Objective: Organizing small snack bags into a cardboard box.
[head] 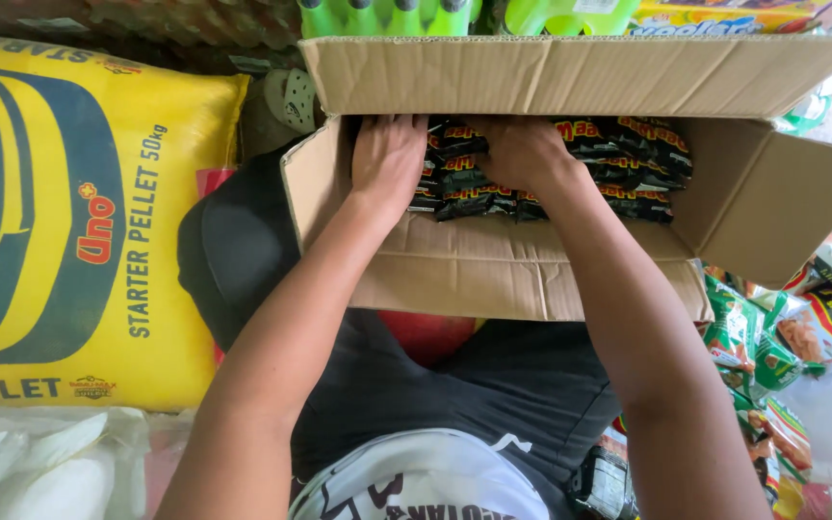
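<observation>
From the head view, inside the open cardboard box (532, 279) the left hand (389, 154) lies flat with fingers spread on the dark snack packets (618, 164), the right hand (524, 149) curled onto them, grip unclear, a yellow sack (69, 221) alongside.

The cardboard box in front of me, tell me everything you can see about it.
The cardboard box is plain brown corrugated card, creased along its near wall. It sits open on the person's lap, its flaps folded outward: a wide one at the far side, one at the right, a small one at the left. Inside lie rows of small dark snack packets with red and yellow print. Both hands reach in: the left hand rests on the packets by the left wall, the right hand on packets near the middle.
</observation>
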